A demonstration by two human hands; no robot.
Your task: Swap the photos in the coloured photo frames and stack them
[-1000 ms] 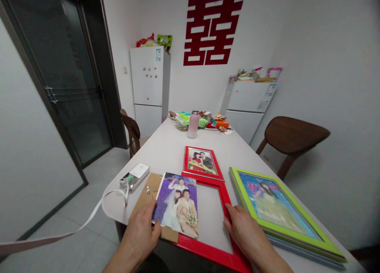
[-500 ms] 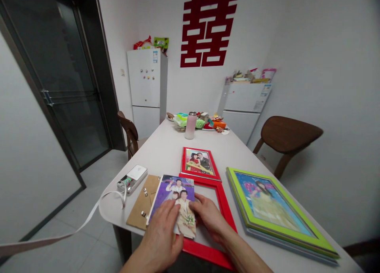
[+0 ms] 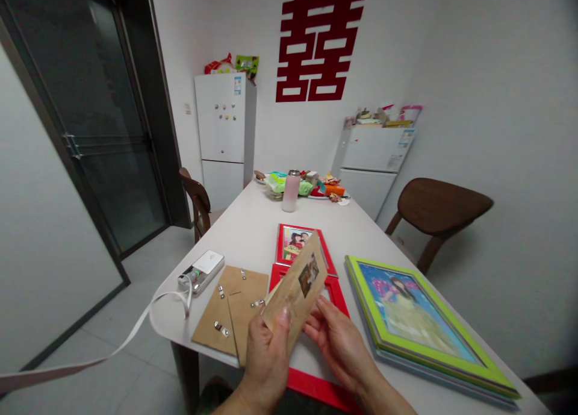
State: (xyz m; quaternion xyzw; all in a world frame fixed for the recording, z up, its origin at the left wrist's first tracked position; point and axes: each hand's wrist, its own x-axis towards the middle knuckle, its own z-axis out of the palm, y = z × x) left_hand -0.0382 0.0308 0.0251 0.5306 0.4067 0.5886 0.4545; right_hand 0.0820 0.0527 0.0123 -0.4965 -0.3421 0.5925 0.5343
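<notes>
My left hand grips the lower end of a photo print, thumb on the near face. The print is tilted up, showing a tan back with a small dark picture; its front is turned away. My right hand is at its right edge, fingers curled and partly behind it. Beneath lies an open red picture frame, partly covered by the print and my hands. Left of it rests a brown backing board with metal clips. A smaller red framed photo lies beyond, partly covered by the print.
Green-framed pictures are stacked at the right. A power bank with a white strap sits near the left edge of the table. A pink bottle stands farther back, before a pile of packets. A chair is at right.
The photo print was lying picture side up under both hands. Now it is lifted and turned over, its tan back facing me. More of the backing board shows.
</notes>
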